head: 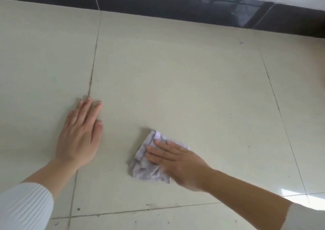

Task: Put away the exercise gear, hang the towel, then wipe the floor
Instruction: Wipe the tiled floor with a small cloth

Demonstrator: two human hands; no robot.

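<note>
While the left hand (pixel 79 134) lies flat on the floor (pixel 175 82), fingers straight and gripping nothing, the right hand (pixel 177 164) presses straight fingers onto a crumpled pale lilac cloth (pixel 149 166) on the same cream tile. White sleeves (pixel 22 207) cover both forearms. Dark skirting (pixel 158 3) runs along the wall.

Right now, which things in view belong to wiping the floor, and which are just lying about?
Part of the job: cloth, pressed under the right hand; tiled floor; left hand, flat on the floor.
Lying about: small bluish scrap near the dark baseboard; dark speck.
</note>
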